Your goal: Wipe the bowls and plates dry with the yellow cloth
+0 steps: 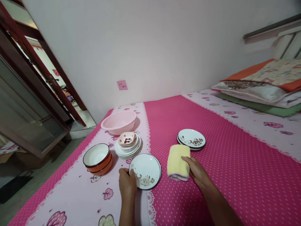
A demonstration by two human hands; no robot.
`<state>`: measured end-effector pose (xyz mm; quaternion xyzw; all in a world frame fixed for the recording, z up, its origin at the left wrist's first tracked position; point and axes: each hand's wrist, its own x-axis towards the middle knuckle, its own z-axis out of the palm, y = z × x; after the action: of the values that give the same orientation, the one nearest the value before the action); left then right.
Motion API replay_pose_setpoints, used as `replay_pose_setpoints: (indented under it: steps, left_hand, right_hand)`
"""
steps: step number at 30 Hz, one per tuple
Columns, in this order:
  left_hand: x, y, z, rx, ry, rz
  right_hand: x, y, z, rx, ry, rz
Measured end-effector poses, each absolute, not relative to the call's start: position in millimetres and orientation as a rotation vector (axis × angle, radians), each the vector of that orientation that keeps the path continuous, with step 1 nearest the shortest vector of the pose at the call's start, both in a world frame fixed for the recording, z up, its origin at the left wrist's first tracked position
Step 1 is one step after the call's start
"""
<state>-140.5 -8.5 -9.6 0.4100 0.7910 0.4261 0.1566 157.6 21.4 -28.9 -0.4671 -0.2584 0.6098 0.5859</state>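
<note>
My left hand (127,182) is closed on the left rim of a white plate (145,168), its thumb over the edge. The plate has a dark rim and brown flowers, and the edge of another plate shows beneath it on the right. In my right hand (196,169) is a folded yellow cloth (177,160) with a purple edge, gripped at its right side. Just behind the cloth lies a small stack of similar flowered plates (191,138). The cloth overlaps that stack's near edge in my view.
To the left are stacked orange bowls (97,157) and a pile of white plates (119,152) topped by small square dishes (126,138). A pink basin (119,122) sits behind them near the wall. Folded bedding (263,84) lies at the right on the pink bedspread (235,175).
</note>
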Motion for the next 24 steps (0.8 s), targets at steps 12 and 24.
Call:
replay_pose_setpoints:
  steps: [12,24]
  left_hand:
    - [-115,-12,3,0.799,1.605,1.606]
    - [-86,-10,12,0.066,0.768,1.439]
  right_hand:
    - [150,20,-22,-1.099,-0.689,1.35]
    - [154,12,-9,-1.239,-0.533,1.177]
